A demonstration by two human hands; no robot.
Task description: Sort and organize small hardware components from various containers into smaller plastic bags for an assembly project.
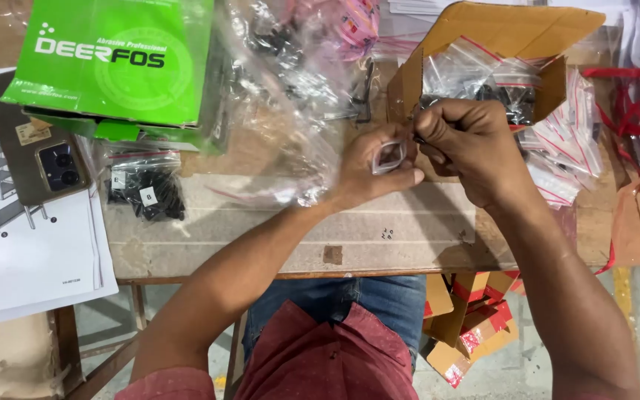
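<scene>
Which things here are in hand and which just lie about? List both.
In hand: small clear zip bag, pinched by left hand and right hand; open cardboard box of zip bags.
Lying about: green box, phone, instruction sheet, bag of black parts.

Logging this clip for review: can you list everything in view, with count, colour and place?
small bag: one, clear, held between both hands
cardboard box: one, brown, open, behind the hands, full of small clear bags
green box: one, far left
phone: one, dark, left, on a printed sheet
bag of black parts: one, clear, beside the phone
table: one, pale, worn
left hand: holds the small bag
right hand: pinches the bag's top edge
</scene>
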